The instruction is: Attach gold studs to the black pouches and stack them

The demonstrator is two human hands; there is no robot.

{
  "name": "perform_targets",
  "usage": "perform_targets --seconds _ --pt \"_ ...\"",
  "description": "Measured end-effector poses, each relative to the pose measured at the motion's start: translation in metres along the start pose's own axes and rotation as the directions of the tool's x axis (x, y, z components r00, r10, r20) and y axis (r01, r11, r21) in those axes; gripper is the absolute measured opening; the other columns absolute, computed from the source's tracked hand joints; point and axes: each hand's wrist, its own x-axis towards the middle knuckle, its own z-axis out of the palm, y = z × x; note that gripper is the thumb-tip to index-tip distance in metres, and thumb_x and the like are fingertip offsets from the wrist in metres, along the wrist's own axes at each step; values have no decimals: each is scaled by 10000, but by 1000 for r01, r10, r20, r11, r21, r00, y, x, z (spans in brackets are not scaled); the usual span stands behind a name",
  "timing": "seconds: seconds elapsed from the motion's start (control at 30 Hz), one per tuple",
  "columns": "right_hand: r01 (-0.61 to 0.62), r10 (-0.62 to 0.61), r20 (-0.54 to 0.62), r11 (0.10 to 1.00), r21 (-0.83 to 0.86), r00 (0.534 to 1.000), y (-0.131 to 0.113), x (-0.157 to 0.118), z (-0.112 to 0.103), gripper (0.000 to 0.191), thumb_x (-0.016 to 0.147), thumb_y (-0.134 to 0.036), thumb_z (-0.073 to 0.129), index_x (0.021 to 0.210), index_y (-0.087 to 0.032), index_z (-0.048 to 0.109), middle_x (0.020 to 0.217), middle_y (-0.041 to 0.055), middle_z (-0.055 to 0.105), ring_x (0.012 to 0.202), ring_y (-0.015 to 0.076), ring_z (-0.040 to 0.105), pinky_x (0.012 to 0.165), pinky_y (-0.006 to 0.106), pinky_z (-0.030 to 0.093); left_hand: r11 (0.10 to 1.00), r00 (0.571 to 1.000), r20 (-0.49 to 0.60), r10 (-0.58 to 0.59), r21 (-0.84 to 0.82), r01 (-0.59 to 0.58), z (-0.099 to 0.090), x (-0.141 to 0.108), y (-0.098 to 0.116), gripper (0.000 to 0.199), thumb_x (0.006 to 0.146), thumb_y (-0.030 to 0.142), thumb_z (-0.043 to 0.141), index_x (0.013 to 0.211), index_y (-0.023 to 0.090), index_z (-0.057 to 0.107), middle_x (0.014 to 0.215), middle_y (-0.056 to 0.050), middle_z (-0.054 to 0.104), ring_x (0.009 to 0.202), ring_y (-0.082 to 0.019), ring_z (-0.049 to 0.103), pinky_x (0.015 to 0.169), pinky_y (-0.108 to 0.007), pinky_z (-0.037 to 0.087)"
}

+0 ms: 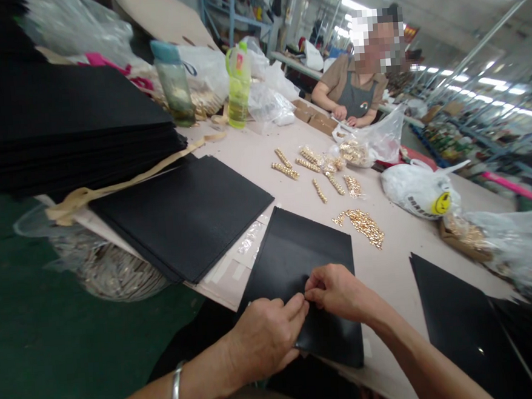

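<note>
A flat black panel [315,245], smooth and slightly shiny, lies at the table's near edge in front of me. My left hand [268,333] is closed over the panel's near edge, its fingertips pressed together on the top face. Right beside those fingertips, my right hand [333,289] pinches thumb and forefinger at the panel's surface. Whatever sits in that pinch is too small to make out. Beyond the panel lie a loose pile of small gold metal pieces [366,228] and several short gold strips of joined pieces [284,171].
Black panels [185,211] lie at left, by a tall black stack [59,110]. More black sheets [460,313] are at right. A blue-lidded bottle [174,87], a green bottle [239,89] and white plastic bags [420,188] stand farther back. A co-worker [354,93] sits across the table.
</note>
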Motion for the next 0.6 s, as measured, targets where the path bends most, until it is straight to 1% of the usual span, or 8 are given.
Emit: perform_targets --seconds 0.13,0.2,0.27,0.33,0.43,0.5,0.53,0.6 --pt "-86 86 71 996 -6 994 -3 11 -5 44 708 -161 643 679 -184 666 544 -12 637 519 123 578 452 202 341 1000 1000 20 -1 -26 2 -1 1 0 691 806 451 655 1357 102 430 1267 -100 600 782 -229 624 592 -379 508" --pt "-99 99 85 995 -12 991 -2 15 -4 45 700 -155 646 668 -185 654 534 -19 619 509 118 565 448 201 338 999 1000 31 -3 -47 4 -2 1 -1 688 810 447 652 1360 103 425 1285 -107 592 792 -236 630 601 -385 520" --pt "-84 84 73 996 -8 994 0 16 -2 43 687 -146 654 669 -184 646 546 -21 615 519 117 561 451 203 336 997 999 44 -12 -70 15 -2 2 -2 655 816 423 644 1353 112 432 1298 -113 587 807 -245 640 615 -393 535" --pt "-63 62 35 998 22 997 2 14 1 39 682 -154 670 701 -181 651 579 -21 622 536 117 561 456 202 337 995 998 50 -25 -92 29 -2 2 -3 585 815 360 630 1327 136 458 1293 -108 594 823 -251 652 636 -398 549" --pt "-18 22 -50 997 76 998 5 1 3 81 724 -215 690 798 -185 675 636 -18 638 570 118 570 492 203 362 993 1000 21 -21 -112 23 1 0 -3 466 790 196 562 1255 187 518 1279 -83 608 856 -244 672 681 -390 567" --pt "27 -17 -162 998 63 987 10 -14 -1 111 777 -269 676 859 -196 691 723 0 669 657 134 602 582 216 413 995 999 -39 -7 -103 3 5 -1 -6 461 750 89 485 1192 204 553 1247 -70 629 862 -225 689 697 -361 575" --pt "35 -25 -253 999 36 967 14 -23 -3 144 797 -289 667 909 -202 694 813 20 688 748 153 620 661 232 439 995 997 -77 7 -96 -15 8 -2 -7 476 735 54 450 1171 212 559 1216 -62 645 859 -212 697 696 -337 576" --pt "-21 17 -451 1000 -3 893 27 -43 -6 276 812 -316 662 1064 -204 670 1032 69 680 951 203 609 834 288 443 996 983 -179 35 -75 -49 16 -3 -10 502 748 35 406 1189 236 537 1171 -47 664 859 -189 706 693 -287 573"
